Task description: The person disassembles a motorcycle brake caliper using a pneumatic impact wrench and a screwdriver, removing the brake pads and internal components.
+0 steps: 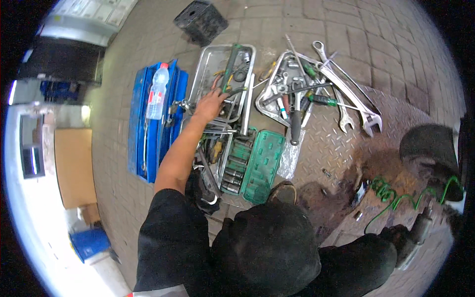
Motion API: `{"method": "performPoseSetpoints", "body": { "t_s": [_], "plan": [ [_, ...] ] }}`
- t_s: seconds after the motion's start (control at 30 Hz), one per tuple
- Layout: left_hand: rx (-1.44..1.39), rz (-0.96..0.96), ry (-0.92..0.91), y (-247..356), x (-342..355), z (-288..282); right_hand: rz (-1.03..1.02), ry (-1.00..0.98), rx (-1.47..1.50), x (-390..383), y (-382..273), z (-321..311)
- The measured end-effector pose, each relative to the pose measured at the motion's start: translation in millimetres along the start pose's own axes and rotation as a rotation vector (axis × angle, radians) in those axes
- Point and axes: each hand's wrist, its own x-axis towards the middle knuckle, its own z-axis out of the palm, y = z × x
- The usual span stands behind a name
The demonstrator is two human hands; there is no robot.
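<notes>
Taking the green socket case [264,166] as landmark, a dark-clad knee [272,247] is nearest, on its near side, with a shoe [283,192] just beside the case's near right corner. Near and well to the right of the case, the right hand [397,234] is at a grey metal tool [420,227] beside a green coiled hose [383,190]; it is too dark to tell how the fingers close.

The case lies open, metal sockets [233,179] lined up in its left half. A clear plastic sheet [288,161] lies just right of it. Left of it, a blue toolbox [136,123] carries a water bottle [157,94].

Beyond the case and slightly left, a metal tray [203,64] holds a green-handled tool [230,64] and other hand tools. The left hand [210,105] is over its near part, fingers stretched forward among them; whether they pinch anything I cannot tell. The step in hand looks like sorting or choosing tools here; the next move probably calls for a clear grip on one handle.

Beyond the case to the right, a second tray [261,103] is heaped with screwdrivers and ratchets, large wrenches [346,91] beside it.
</notes>
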Motion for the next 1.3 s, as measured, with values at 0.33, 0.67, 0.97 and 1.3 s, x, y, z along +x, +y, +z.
{"method": "performPoseSetpoints", "body": {
  "t_s": [0.33,0.67,0.97,1.3],
  "plan": [
    [-0.177,-0.207,0.168,5,11,7,-0.296,0.048,0.232,-35,-4,-37],
    [-1.12,0.044,0.274,281,57,-206,-0.763,0.305,0.253,-114,-29,-141],
    [-1.163,0.745,-0.402,656,14,-318,-0.909,0.381,0.08,-134,-56,-188],
    [-1.419,0.628,-0.725,746,-36,-306,-0.887,0.315,0.053,-139,-70,-212]
  ]
}}
